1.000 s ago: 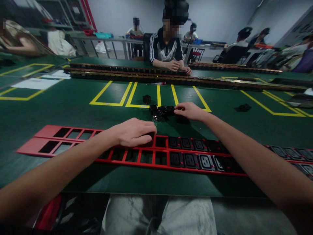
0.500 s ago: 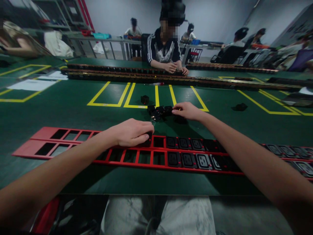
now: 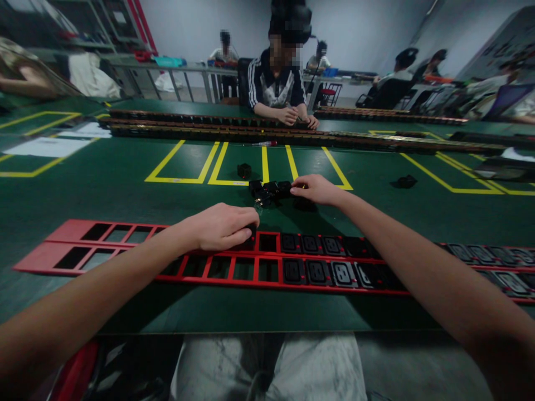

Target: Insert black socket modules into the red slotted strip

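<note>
Two long red frames [image 3: 62, 256] with rectangular cut-outs lie side by side across the green table in front of me. Black socket modules [image 3: 316, 271] fill the cut-outs right of centre; those to the left are bare. My left hand [image 3: 219, 225] rests curled on the far frame, fingers pressing a black socket module [image 3: 249, 240] at a cut-out. My right hand [image 3: 315, 189] reaches further out, fingers pinched at a small heap of loose black socket modules [image 3: 267, 192] beyond the frames.
One loose black module [image 3: 244, 170] sits alone by the yellow floor-tape lines [image 3: 184, 179], another dark piece [image 3: 403, 181] to the right. Long dark strips [image 3: 200, 131] run across the far table, where a seated person [image 3: 276, 83] works. White paper [image 3: 45, 146] lies far left.
Both hands keep their places; only the view has drifted a little, shifting everything slightly left in the picture.
</note>
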Demonstrator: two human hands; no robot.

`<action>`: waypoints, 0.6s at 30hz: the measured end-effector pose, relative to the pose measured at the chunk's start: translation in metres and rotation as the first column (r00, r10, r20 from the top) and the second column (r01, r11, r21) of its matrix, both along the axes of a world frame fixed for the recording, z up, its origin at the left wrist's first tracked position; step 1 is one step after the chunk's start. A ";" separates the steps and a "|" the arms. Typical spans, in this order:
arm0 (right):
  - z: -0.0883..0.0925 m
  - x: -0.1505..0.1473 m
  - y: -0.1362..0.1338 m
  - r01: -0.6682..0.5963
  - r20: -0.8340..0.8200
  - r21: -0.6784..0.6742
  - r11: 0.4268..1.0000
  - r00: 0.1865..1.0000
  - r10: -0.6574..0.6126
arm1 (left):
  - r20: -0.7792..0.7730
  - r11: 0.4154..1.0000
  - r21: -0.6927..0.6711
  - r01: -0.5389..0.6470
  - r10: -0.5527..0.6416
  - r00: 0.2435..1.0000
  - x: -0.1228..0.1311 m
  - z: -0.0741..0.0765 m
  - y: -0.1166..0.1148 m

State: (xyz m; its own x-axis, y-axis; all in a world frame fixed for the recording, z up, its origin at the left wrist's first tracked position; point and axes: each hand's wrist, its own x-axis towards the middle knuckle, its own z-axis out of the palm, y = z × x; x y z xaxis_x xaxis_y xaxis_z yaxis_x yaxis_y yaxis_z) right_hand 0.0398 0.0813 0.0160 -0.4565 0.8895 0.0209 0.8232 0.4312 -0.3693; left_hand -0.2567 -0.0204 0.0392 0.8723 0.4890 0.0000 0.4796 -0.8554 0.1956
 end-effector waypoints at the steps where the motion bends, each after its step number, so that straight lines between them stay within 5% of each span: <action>1: 0.000 0.000 0.000 -0.003 0.002 0.002 1.000 1.000 0.003 | 0.006 1.000 0.001 -0.001 0.001 1.000 0.000 0.000 0.000; 18: -0.002 0.001 0.001 -0.027 0.010 0.009 1.000 1.000 0.027 | -0.039 0.999 -0.006 -0.039 0.039 0.999 0.001 -0.002 0.000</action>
